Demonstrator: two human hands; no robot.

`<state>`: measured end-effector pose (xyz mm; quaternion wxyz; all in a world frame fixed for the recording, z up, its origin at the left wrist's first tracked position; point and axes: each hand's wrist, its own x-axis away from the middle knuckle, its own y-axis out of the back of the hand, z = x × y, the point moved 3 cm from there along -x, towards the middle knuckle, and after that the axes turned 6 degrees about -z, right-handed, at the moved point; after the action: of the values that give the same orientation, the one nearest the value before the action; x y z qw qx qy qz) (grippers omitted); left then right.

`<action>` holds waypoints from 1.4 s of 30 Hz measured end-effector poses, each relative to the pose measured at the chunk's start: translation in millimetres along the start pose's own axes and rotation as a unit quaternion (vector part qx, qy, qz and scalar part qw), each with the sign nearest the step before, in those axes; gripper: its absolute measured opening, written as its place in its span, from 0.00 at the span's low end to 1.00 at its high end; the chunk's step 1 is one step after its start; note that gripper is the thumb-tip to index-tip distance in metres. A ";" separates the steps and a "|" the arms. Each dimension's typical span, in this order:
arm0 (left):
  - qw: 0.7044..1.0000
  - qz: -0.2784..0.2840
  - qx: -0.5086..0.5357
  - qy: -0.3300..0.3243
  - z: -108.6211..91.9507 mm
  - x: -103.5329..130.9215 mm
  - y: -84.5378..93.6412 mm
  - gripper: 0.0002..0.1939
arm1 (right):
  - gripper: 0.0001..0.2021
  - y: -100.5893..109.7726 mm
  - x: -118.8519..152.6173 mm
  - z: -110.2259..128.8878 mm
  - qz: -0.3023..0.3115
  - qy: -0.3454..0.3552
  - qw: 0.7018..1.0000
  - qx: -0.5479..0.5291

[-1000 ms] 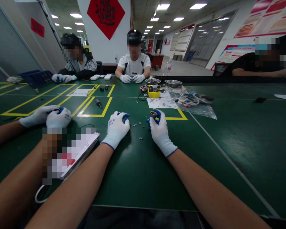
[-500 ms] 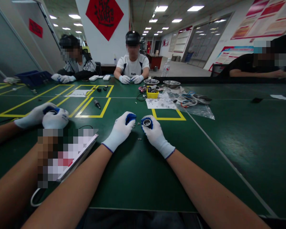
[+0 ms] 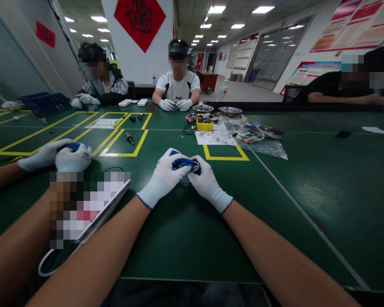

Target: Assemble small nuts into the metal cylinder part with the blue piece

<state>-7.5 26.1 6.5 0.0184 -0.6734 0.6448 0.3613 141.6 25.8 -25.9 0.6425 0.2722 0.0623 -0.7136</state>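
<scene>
My right hand (image 3: 207, 181), in a white glove with a blue palm, is closed around a small dark cylindrical part (image 3: 196, 166) whose round, silver-rimmed end faces up toward me. My left hand (image 3: 164, 172), gloved the same way, meets it from the left. Its thumb and bent fingers come together at the rim of the part. Whatever the left fingertips pinch is too small or too hidden to name. Just below the hands, tiny metal pieces (image 3: 186, 184) show faintly on the green table (image 3: 192, 238).
To my left, a co-worker's gloved hands (image 3: 72, 155) are near a tablet-like device (image 3: 99, 209) with a white cable. Ahead lie a yellow box (image 3: 204, 124), metal bowls (image 3: 230, 111), plastic bags with cables (image 3: 259, 133) and a dark cylindrical part (image 3: 129, 138). More people sit around the table.
My left hand has moved right from above the small metal pieces to the dark cylindrical part, its fingers now at the rim. The right hand has stayed nearly in place, still gripping the part.
</scene>
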 end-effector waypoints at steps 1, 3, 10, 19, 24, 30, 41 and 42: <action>1.000 0.009 0.004 0.001 -0.9 0.2 -0.5 0.05 | 0.06 -0.2 0.4 0.7 0.005 0.000 1.000 0.004; 1.000 0.026 0.011 0.000 -2.4 0.2 -1.2 0.04 | 0.06 -0.5 0.9 2.2 0.016 -0.001 1.000 0.011; 0.998 0.060 -0.007 -0.027 -6.8 -0.9 0.3 0.04 | 0.09 0.4 0.7 7.5 0.046 0.007 0.998 0.034; 0.991 0.127 0.028 -0.010 -2.8 -4.2 2.5 0.03 | 0.05 -0.7 3.1 12.7 0.059 0.064 0.995 0.045; 0.987 0.161 0.007 -0.001 -6.5 -6.7 5.6 0.03 | 0.05 -2.5 3.2 11.0 0.082 0.062 0.993 0.059; 0.987 0.158 -0.040 0.005 -8.6 -6.8 3.5 0.03 | 0.05 -2.0 2.3 10.7 0.082 0.065 0.992 0.068; 0.984 0.099 0.044 0.144 -0.4 -3.0 -6.1 0.07 | 0.05 -4.7 1.8 -0.3 0.033 0.078 0.990 0.114; 0.983 0.099 0.039 0.149 -1.0 -3.0 -5.7 0.07 | 0.05 -5.3 1.8 -1.0 0.027 0.082 0.989 0.118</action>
<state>-1.7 29.1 6.2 -0.0877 -0.6511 0.7174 0.2317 136.8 25.5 -29.0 0.6180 0.4050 0.0225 -0.6734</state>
